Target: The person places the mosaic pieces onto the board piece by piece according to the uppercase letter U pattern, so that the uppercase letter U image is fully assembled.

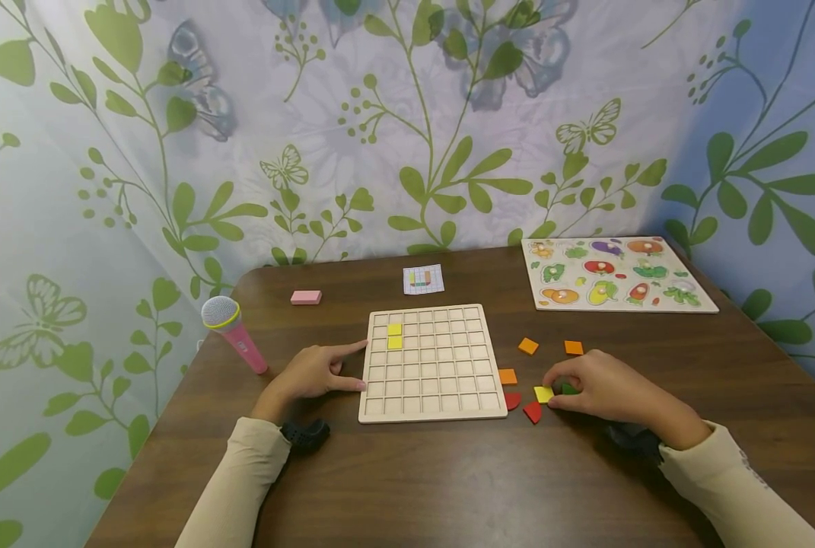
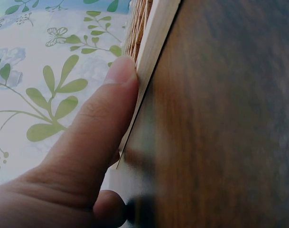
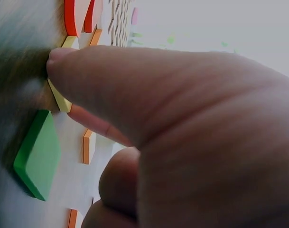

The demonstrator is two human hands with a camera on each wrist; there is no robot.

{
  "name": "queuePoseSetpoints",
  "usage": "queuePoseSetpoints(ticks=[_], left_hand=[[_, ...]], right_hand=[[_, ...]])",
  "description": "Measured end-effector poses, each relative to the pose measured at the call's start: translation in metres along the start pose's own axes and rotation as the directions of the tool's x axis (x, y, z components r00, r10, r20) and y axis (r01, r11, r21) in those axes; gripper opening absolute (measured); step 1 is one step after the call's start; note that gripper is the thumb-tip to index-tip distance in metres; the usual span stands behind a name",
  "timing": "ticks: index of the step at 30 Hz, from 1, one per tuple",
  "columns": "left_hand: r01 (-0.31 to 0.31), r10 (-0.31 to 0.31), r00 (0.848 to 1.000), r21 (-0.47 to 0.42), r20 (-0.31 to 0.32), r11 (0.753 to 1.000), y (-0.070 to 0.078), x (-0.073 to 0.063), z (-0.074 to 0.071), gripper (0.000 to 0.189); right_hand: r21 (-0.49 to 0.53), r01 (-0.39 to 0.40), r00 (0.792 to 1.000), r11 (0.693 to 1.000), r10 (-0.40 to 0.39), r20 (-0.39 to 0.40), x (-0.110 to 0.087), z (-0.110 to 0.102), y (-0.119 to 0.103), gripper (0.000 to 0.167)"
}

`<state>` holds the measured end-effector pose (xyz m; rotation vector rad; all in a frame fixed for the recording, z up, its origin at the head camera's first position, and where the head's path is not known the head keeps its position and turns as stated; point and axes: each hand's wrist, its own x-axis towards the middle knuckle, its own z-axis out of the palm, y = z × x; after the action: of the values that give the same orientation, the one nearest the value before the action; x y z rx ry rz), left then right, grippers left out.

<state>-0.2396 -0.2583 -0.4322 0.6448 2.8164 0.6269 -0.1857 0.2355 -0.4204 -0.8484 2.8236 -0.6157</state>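
Observation:
A pale wooden grid board (image 1: 434, 365) lies on the table, with two yellow square tiles (image 1: 395, 336) one behind the other in its upper left cells. My left hand (image 1: 316, 371) rests at the board's left edge, index finger and thumb stretched out against it. In the left wrist view the thumb (image 2: 99, 114) meets the board's side. To the right of the board my right hand (image 1: 602, 388) pinches another yellow tile (image 1: 542, 394) between thumb and index finger, low at the tabletop. A green tile (image 3: 40, 154) lies close beside it, partly covered by the hand in the head view.
Several orange tiles (image 1: 528, 346) and red curved-edged pieces (image 1: 532, 412) lie right of the board. Behind it are a small pattern card (image 1: 424, 279) and a pink block (image 1: 306, 297). A pink microphone (image 1: 243, 342) is at left, a vegetable puzzle board (image 1: 612, 274) at back right.

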Motion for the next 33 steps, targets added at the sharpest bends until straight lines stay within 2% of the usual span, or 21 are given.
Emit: queuePoseSetpoints(ticks=[18,33], left_hand=[[-0.007,0.007,1.0,0.006,-0.011,1.0,-0.0002,-0.0008,0.0016,0.086],[0.004,-0.004,1.0,-0.009,-0.012,1.0,0.0005,-0.0006,0.0005,0.086]], right_hand=[[-0.018,-0.019,1.0,1.0,0.02,0.012,0.0005,-0.0011,-0.0049,0.018],[-0.066,-0.003,0.998,0.998,-0.001,-0.065,0.0012,0.0001,-0.0055,0.018]])
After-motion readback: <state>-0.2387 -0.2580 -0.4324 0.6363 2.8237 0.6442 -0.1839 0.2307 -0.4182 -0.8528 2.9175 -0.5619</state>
